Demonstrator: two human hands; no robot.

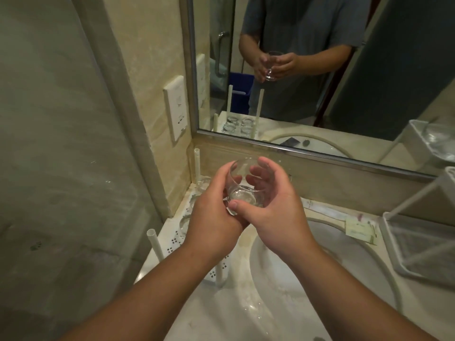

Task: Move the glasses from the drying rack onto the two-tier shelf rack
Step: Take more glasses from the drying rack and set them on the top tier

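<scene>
A single wide-angle camera, worn on the person's head, looks forward and steeply down over a bathroom counter [246,286]. Both forearms reach up from the bottom edge, and the left hand [211,212] and right hand [273,207] sit close to the lens near the centre. The basin [283,274] fills the lower right. A wall mirror [307,82] across the top reflects the person's torso and hands, giving a second, opposite angle. Straight edges bow toward the borders.

Pale marble desk [246,286] carried a white drying rack [172,242] at left with glasses [184,223] on it, an oval sink [283,279] at centre, a white shelf rack [418,247] at right.
</scene>
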